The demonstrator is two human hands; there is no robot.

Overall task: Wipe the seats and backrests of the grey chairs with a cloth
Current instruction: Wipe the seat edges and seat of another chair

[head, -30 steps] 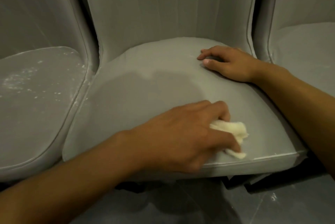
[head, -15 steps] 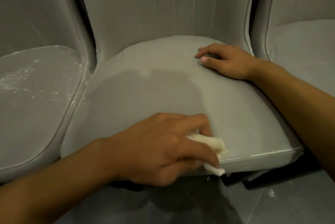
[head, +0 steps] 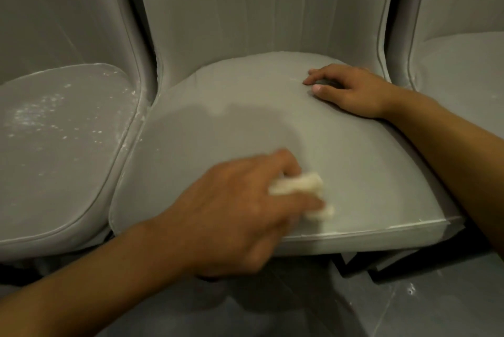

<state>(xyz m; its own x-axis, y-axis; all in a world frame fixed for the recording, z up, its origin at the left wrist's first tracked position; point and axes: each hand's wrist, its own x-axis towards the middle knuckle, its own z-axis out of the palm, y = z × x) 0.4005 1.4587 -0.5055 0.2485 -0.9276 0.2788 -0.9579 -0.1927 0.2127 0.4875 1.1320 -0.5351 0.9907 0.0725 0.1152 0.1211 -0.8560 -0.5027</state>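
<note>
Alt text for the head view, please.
A left hand holds a pale cloth on the middle grey chair's seat near its front edge, while the right hand rests on its far right. White specks dot the left chair's seat.

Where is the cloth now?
In the head view, the left hand grips the cream cloth on the front of the middle chair's seat, near its front edge; the right hand rests farther back.

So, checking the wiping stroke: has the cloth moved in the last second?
Yes. The cloth has slid left across the seat, farther from its right front corner.
</note>
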